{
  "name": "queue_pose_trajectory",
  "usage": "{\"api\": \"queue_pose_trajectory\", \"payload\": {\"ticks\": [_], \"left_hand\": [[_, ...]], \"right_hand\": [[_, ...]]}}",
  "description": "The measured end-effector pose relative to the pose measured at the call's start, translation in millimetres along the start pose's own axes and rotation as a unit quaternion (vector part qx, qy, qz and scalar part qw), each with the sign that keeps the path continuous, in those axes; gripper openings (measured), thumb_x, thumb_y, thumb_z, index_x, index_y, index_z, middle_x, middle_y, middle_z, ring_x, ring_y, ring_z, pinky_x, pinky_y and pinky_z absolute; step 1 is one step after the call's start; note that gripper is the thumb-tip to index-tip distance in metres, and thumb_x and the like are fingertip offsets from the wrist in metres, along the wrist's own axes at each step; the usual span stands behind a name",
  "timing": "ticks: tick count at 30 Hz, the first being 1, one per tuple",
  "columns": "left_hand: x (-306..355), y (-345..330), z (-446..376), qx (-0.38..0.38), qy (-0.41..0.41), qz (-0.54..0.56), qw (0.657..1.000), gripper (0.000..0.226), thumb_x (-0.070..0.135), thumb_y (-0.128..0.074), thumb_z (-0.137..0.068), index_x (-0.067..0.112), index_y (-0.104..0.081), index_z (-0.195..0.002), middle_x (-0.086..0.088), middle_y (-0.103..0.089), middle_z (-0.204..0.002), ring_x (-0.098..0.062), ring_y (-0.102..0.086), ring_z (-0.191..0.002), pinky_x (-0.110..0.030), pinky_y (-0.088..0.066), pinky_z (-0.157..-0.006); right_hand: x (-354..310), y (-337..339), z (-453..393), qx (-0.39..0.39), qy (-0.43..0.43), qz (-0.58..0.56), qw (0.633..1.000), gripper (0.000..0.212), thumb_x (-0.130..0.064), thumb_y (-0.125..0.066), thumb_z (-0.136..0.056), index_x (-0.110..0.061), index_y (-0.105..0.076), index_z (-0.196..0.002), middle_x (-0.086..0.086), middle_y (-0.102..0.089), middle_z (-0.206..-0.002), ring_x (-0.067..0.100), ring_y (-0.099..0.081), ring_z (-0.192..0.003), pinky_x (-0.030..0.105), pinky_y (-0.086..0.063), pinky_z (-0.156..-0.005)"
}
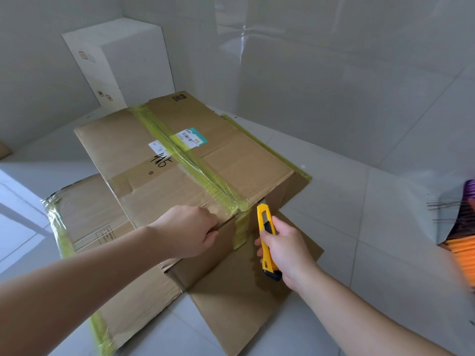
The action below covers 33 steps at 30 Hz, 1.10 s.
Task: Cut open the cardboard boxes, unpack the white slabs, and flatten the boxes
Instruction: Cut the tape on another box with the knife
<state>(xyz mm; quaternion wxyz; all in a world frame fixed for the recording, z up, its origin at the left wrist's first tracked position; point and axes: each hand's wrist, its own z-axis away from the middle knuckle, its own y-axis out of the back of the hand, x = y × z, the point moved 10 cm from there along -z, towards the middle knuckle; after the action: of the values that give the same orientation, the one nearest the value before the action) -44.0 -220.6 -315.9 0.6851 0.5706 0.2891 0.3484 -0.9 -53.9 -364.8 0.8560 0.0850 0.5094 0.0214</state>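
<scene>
A sealed cardboard box [180,160] stands in the middle of the view, on top of flattened cardboard [231,304] that lies on the pale tiled floor [359,227]. A strip of yellow-green tape [190,160] runs along the top seam of the box and goes down over the near edge. On the top there are two labels [189,138], one on each side of the tape, and some black handwriting.

The left hand [190,231] rests on the near top edge of the box, to the left of the tape. Its fingers are curled over the edge and press on the cardboard, and the thumb lies against the front face.

The right hand [285,249] grips a yellow utility knife [266,235], with the fingers wrapped round the handle. The knife points up and away from the person, and its short blade meets the near top edge of the box just to the right of the tape.

Behind the box, a stack of white slabs [123,62] stands in the corner against the glossy tiled wall [334,73]. At the right edge of the view there is a blurred orange and purple object [462,247]; I cannot tell what it is.
</scene>
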Motion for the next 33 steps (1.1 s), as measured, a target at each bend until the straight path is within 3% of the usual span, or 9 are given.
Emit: {"api": "queue_pose_trajectory", "payload": {"ticks": [5, 13, 21, 27, 33], "left_hand": [[2.9, -6.4, 3.6, -0.026, -0.013, -0.007, 1.0, 0.018, 0.029, -0.033, -0.096, 0.023, -0.043, -0.082, 0.004, -0.053, -0.084, -0.018, -0.048, -0.07, -0.029, -0.039, -0.061], [5.9, -3.8, 1.8, -0.024, -0.023, 0.0, 0.999, 0.019, 0.028, -0.037, -0.095, 0.019, -0.048, -0.083, 0.004, -0.054, -0.084, -0.019, -0.052, -0.074, -0.028, -0.042, -0.066], [8.3, -1.2, 2.2, -0.015, -0.033, 0.001, 0.999, 0.018, 0.029, -0.036, -0.095, 0.02, -0.046, -0.082, 0.003, -0.053, -0.084, -0.021, -0.054, -0.077, -0.029, -0.044, -0.068], [7.9, -1.6, 1.2, -0.014, -0.039, 0.001, 0.999, 0.019, 0.029, -0.036, -0.096, 0.019, -0.045, -0.083, 0.002, -0.055, -0.088, -0.019, -0.05, -0.073, -0.026, -0.039, -0.064], [6.0, -3.5, 0.6, -0.027, -0.049, 0.019, 0.998, 0.023, 0.029, -0.036, -0.096, 0.017, -0.05, -0.083, 0.003, -0.052, -0.083, -0.02, -0.053, -0.076, -0.033, -0.047, -0.072]], "right_hand": [[-0.2, -8.3, 5.9, -0.009, 0.009, 0.021, 1.0, 0.039, -0.016, -0.049, -0.097, -0.027, -0.05, -0.134, 0.004, -0.065, -0.081, 0.014, -0.057, -0.064, 0.032, -0.05, -0.062], [0.2, -19.0, 14.5, -0.024, 0.007, 0.04, 0.999, 0.046, -0.016, -0.048, -0.097, -0.026, -0.044, -0.142, 0.003, -0.064, -0.086, 0.012, -0.057, -0.06, 0.025, -0.047, -0.056], [-4.6, -33.7, 28.4, -0.065, 0.008, 0.037, 0.997, 0.022, -0.013, -0.048, -0.094, -0.028, -0.064, -0.097, 0.002, -0.061, -0.072, 0.012, -0.053, -0.058, 0.03, -0.048, -0.056], [-7.9, -38.8, 30.8, -0.066, 0.012, 0.045, 0.997, 0.019, -0.013, -0.048, -0.094, -0.026, -0.063, -0.093, 0.003, -0.063, -0.073, 0.013, -0.054, -0.059, 0.03, -0.048, -0.057], [-4.8, -46.5, 36.8, -0.089, 0.01, 0.044, 0.995, 0.028, -0.013, -0.048, -0.094, -0.036, -0.063, -0.096, 0.001, -0.063, -0.071, 0.011, -0.055, -0.055, 0.029, -0.049, -0.055]]}}
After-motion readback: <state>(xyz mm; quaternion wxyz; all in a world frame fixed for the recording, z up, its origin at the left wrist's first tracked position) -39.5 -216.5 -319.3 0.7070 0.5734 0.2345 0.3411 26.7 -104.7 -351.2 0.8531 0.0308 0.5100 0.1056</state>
